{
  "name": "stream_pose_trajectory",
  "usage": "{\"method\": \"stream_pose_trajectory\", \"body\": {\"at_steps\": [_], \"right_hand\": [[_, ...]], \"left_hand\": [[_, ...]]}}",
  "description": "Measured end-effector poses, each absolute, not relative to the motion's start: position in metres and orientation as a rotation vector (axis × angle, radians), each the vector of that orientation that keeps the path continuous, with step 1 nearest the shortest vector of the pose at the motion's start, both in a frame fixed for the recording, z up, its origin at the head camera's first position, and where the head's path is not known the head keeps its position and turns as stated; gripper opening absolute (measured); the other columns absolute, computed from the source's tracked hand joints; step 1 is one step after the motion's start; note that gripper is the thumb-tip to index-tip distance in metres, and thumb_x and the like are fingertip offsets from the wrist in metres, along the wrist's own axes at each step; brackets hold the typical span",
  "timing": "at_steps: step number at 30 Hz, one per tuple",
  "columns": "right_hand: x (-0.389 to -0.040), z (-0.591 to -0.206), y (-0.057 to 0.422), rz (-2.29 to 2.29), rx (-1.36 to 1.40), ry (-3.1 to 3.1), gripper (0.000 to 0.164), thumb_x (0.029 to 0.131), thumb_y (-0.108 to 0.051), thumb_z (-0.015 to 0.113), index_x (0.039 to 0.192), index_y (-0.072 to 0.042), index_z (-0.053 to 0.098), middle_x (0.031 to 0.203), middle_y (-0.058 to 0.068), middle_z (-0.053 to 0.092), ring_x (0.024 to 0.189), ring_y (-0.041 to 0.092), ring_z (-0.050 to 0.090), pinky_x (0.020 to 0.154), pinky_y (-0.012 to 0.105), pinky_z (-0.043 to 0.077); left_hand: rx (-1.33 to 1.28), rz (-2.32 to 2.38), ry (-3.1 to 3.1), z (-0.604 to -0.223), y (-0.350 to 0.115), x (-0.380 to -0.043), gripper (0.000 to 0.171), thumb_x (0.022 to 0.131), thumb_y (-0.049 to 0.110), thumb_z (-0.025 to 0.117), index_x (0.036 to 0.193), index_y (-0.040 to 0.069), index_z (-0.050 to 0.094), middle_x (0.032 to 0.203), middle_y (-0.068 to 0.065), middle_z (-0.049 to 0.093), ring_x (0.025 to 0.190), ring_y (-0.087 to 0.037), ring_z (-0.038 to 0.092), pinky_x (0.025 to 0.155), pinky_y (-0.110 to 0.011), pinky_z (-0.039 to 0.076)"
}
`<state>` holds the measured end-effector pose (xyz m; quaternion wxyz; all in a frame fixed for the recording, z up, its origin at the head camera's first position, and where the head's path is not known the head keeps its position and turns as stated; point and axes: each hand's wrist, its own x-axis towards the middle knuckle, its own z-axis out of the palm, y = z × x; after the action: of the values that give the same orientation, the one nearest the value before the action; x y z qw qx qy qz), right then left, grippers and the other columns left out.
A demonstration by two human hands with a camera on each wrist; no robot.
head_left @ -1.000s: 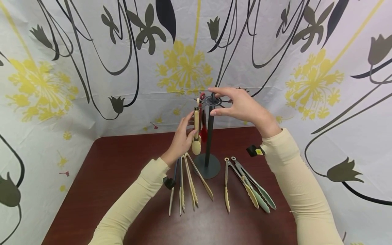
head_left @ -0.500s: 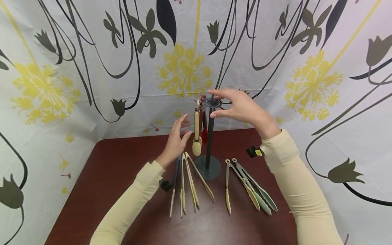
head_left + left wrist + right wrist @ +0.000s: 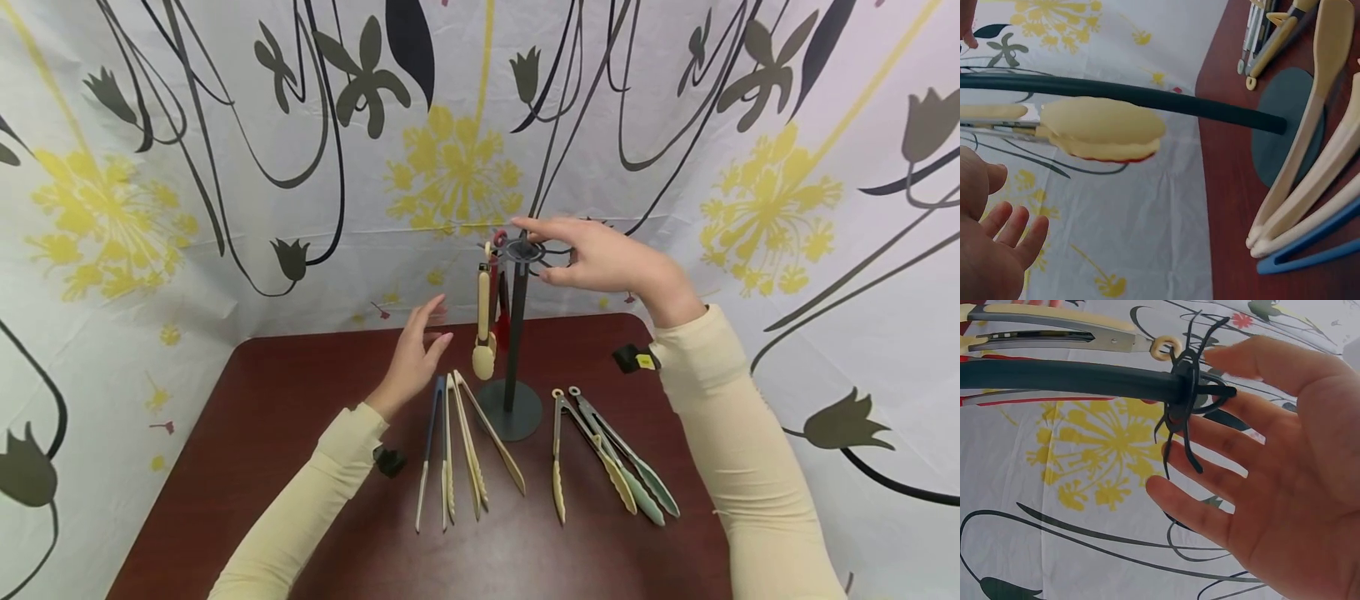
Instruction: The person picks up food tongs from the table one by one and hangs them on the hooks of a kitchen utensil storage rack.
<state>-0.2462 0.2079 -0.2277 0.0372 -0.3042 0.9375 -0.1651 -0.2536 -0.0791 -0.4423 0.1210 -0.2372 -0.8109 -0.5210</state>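
A dark stand [image 3: 514, 333] with a round base and a ring of hooks on top holds cream tongs [image 3: 483, 321] by their loop, with red tongs [image 3: 503, 325] hanging behind them. My left hand [image 3: 411, 354] is left of the cream tongs, fingers loosely spread and holding nothing; in the left wrist view a gap shows between it and the tongs' scalloped heads [image 3: 1104, 125]. Around the hook ring [image 3: 1185, 394], my right hand [image 3: 611, 260] is spread, its fingers straight behind the hooks and its thumb at the near side.
On the dark red table [image 3: 300, 467], left of centre, lie blue-handled tongs [image 3: 431, 442] and cream tongs [image 3: 468, 450]. Yellow-tipped tongs [image 3: 592, 442] and green-tipped tongs [image 3: 637, 467] lie right of the base. A patterned curtain [image 3: 247, 192] stands behind.
My left hand has let go of the hanging cream tongs and drawn back to the left and down. My right hand has shifted slightly right, its thumb moving off the pole top.
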Motion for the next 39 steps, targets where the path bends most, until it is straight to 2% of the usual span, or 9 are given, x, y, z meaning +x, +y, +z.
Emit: {"method": "stream_pose_trajectory", "body": {"at_steps": [2, 8, 10, 14, 19, 22, 27, 33, 39], "right_hand": [[-0.247, -0.227, 0.210, -0.500, -0.959, 2.852, 0.076, 0.098, -0.025, 0.062, 0.157, -0.043, 0.017, 0.156, 0.005, 0.040, 0.070, 0.020, 0.053, 0.080, 0.037, 0.044], [-0.246, -0.223, 0.212, -0.506, -0.962, 2.805, 0.078, 0.096, -0.033, 0.064, 0.157, -0.042, 0.015, 0.160, 0.004, 0.034, 0.106, 0.024, 0.059, 0.100, 0.046, 0.044], [-0.246, -0.221, 0.211, -0.510, -0.954, 2.810, 0.079, 0.095, -0.034, 0.066, 0.157, -0.041, 0.017, 0.158, 0.005, 0.038, 0.104, 0.025, 0.060, 0.099, 0.047, 0.045], [-0.246, -0.219, 0.209, -0.502, -0.940, 2.843, 0.081, 0.093, -0.032, 0.069, 0.157, -0.042, 0.019, 0.152, 0.006, 0.046, 0.087, 0.023, 0.059, 0.089, 0.041, 0.046], [-0.245, -0.219, 0.207, -0.500, -0.901, 2.870, 0.082, 0.091, -0.032, 0.072, 0.156, -0.041, 0.022, 0.151, 0.008, 0.048, 0.092, 0.024, 0.067, 0.092, 0.045, 0.048], [-0.244, -0.219, 0.205, -0.503, -0.898, 2.874, 0.082, 0.090, -0.031, 0.073, 0.156, -0.040, 0.024, 0.152, 0.008, 0.048, 0.111, 0.025, 0.066, 0.101, 0.048, 0.046], [-0.246, -0.221, 0.203, -0.502, -0.904, 2.873, 0.083, 0.089, -0.031, 0.075, 0.155, -0.039, 0.026, 0.153, 0.006, 0.047, 0.141, 0.024, 0.045, 0.111, 0.052, 0.038], [-0.249, -0.223, 0.204, -0.548, -0.901, 2.868, 0.082, 0.088, -0.035, 0.075, 0.154, -0.042, 0.028, 0.152, 0.005, 0.045, 0.140, 0.024, 0.046, 0.110, 0.052, 0.039], [-0.249, -0.223, 0.206, -0.522, -0.899, 2.871, 0.079, 0.090, -0.047, 0.070, 0.154, -0.045, 0.024, 0.150, 0.005, 0.044, 0.137, 0.025, 0.047, 0.108, 0.052, 0.041]], "left_hand": [[-0.682, -1.511, -2.387, -0.447, -0.082, -0.253, 0.060, 0.100, 0.011, 0.056, 0.155, 0.019, 0.031, 0.141, -0.017, 0.045, 0.130, -0.038, 0.050, 0.103, -0.052, 0.048], [-0.660, -1.500, -2.428, -0.463, -0.091, -0.255, 0.058, 0.099, 0.008, 0.057, 0.153, 0.014, 0.036, 0.138, -0.020, 0.047, 0.128, -0.039, 0.051, 0.103, -0.052, 0.048], [-0.650, -1.484, -2.435, -0.468, -0.094, -0.255, 0.058, 0.098, 0.006, 0.058, 0.152, 0.012, 0.037, 0.137, -0.020, 0.047, 0.127, -0.039, 0.052, 0.103, -0.052, 0.048], [-0.630, -1.446, -2.457, -0.477, -0.098, -0.258, 0.055, 0.098, 0.005, 0.058, 0.150, 0.009, 0.040, 0.136, -0.021, 0.049, 0.125, -0.041, 0.053, 0.102, -0.051, 0.048], [-0.555, -1.356, -2.545, -0.495, -0.101, -0.258, 0.050, 0.096, 0.005, 0.061, 0.144, 0.005, 0.047, 0.133, -0.023, 0.053, 0.121, -0.041, 0.056, 0.102, -0.051, 0.048], [-0.439, -1.264, -2.658, -0.508, -0.101, -0.255, 0.049, 0.095, 0.006, 0.063, 0.142, 0.004, 0.050, 0.130, -0.019, 0.057, 0.118, -0.036, 0.058, 0.102, -0.048, 0.048], [-0.292, -1.079, -2.893, -0.529, -0.102, -0.246, 0.049, 0.092, 0.012, 0.066, 0.139, 0.002, 0.053, 0.125, -0.018, 0.061, 0.113, -0.032, 0.061, 0.096, -0.047, 0.051], [-0.253, -0.881, -3.133, -0.550, -0.104, -0.233, 0.048, 0.090, 0.025, 0.071, 0.129, -0.003, 0.060, 0.115, -0.019, 0.067, 0.099, -0.031, 0.066, 0.082, -0.047, 0.054], [-0.228, -0.780, -3.235, -0.563, -0.103, -0.223, 0.049, 0.087, 0.028, 0.075, 0.124, -0.001, 0.064, 0.113, -0.018, 0.065, 0.098, -0.033, 0.064, 0.076, -0.047, 0.053]]}}
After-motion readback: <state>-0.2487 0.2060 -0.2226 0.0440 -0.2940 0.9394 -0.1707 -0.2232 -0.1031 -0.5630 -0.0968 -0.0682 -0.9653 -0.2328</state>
